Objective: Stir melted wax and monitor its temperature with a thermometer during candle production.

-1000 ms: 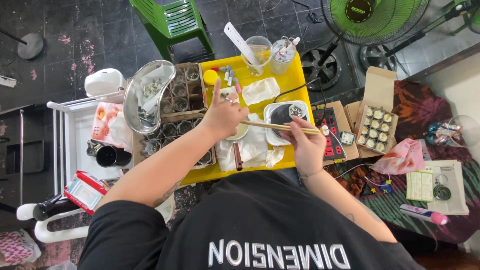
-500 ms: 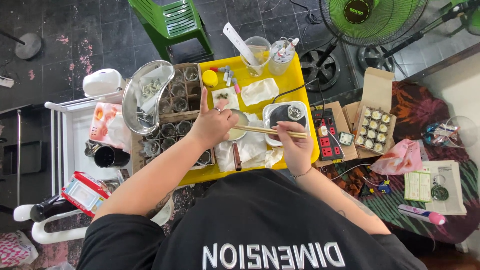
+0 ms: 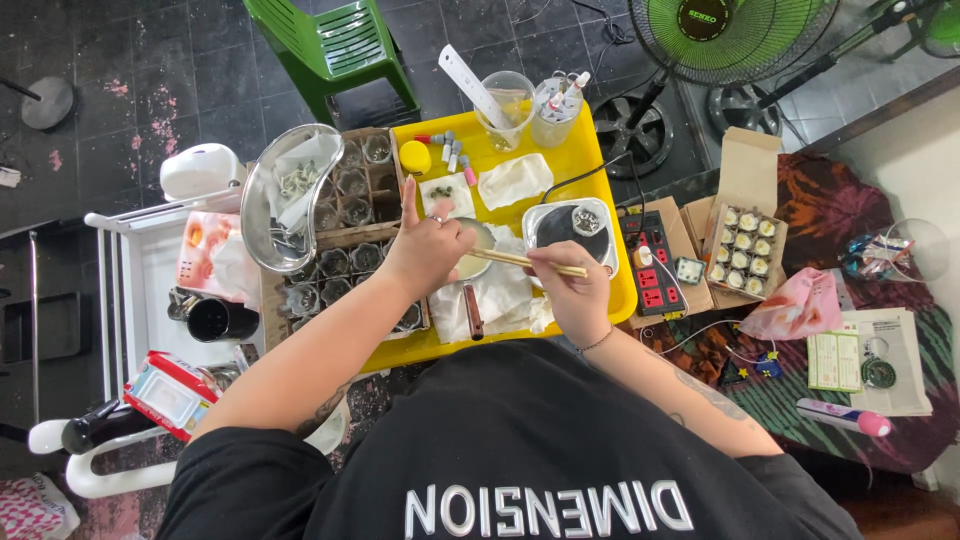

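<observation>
Two hands meet over the yellow tray (image 3: 590,150), which is crowded nearly to its rim. The right hand (image 3: 570,290) has its fingers closed round a pair of pale wooden chopsticks (image 3: 525,261), which lie almost level with their tips over a small pan of creamy liquid (image 3: 472,262). The left hand (image 3: 425,245) rests at the pan's far edge, forefinger raised, the others curled; whether they grip anything I cannot tell. The pan's dark handle (image 3: 474,310) lies on a white cloth (image 3: 505,292). A steel basin (image 3: 285,190) overhangs a box of glass jars (image 3: 350,225) just left of the tray; a power strip (image 3: 648,263) lies just beside the tray's right edge.
</observation>
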